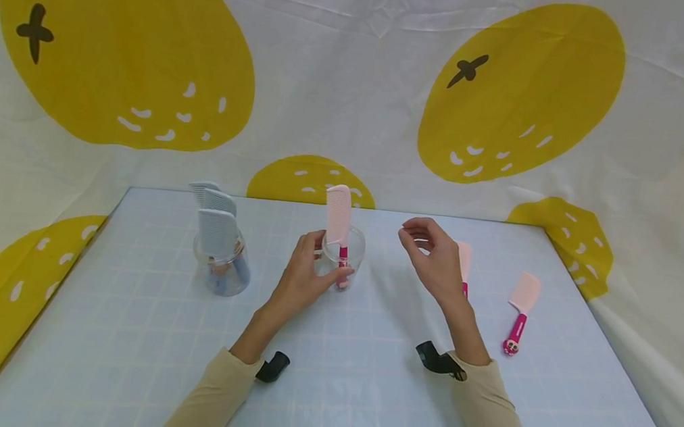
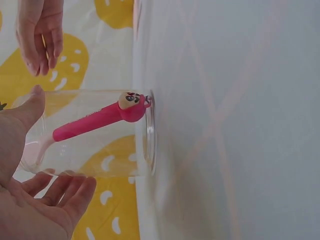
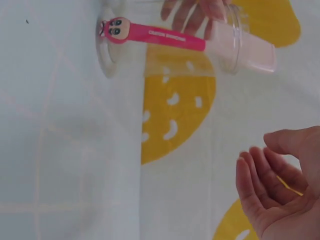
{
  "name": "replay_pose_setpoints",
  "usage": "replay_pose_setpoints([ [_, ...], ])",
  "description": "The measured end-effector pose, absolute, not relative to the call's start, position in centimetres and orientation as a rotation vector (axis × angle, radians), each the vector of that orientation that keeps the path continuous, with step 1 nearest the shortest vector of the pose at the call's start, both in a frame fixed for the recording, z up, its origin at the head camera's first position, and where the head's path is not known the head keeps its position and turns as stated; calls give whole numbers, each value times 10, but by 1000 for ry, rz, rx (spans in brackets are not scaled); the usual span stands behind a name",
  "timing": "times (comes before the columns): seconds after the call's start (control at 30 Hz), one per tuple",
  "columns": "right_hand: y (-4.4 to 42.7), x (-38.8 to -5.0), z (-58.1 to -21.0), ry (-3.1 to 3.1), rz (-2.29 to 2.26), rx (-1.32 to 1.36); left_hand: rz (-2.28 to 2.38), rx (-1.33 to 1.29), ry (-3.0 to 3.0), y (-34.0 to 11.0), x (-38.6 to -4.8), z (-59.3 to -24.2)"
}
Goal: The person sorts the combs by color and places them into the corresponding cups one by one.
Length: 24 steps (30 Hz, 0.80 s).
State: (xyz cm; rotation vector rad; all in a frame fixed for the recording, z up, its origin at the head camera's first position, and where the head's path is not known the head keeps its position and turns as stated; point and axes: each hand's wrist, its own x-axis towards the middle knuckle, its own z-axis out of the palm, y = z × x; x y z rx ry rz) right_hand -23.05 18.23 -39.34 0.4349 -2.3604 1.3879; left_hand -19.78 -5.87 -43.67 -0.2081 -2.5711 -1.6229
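Observation:
My left hand (image 1: 304,277) grips a clear glass jar (image 2: 95,167) round its side, thumb on one side and fingers on the other. In the jar stands a pink comb (image 1: 338,214) with a dark pink handle (image 2: 90,123). The handle's cartoon-figure end is at the jar's bottom, and the comb's toothed part sticks out above the rim. To the right of the jar, my right hand (image 1: 437,266) hovers with loosely curled fingers (image 3: 246,182) and holds nothing. A second pink comb (image 1: 464,259) lies partly hidden behind that hand.
Another pink comb (image 1: 524,294) lies farther right on the pale blue checked tablecloth (image 1: 351,390). At the left stands a second glass jar (image 1: 232,284) with several light blue combs (image 1: 217,230) in it. A white cloth with yellow shapes (image 1: 523,94) hangs behind the table.

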Motion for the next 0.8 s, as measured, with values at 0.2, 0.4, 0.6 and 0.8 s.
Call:
replay_pose_setpoints([
  [0.2,200,-229,-396,-2415,1327,390,-1629,-206,-2580,-58,-198,-438],
  [0.4,215,-228,-402,-2461,1322,344,-1616,-231,-2566,-59,-200,-439],
  [0.6,232,-225,-405,-2515,1299,275,-1610,-231,-2561,-59,-200,-440],
  [0.8,248,-225,-412,-2627,1263,122,-1602,-212,-2570,-59,-200,-441],
])
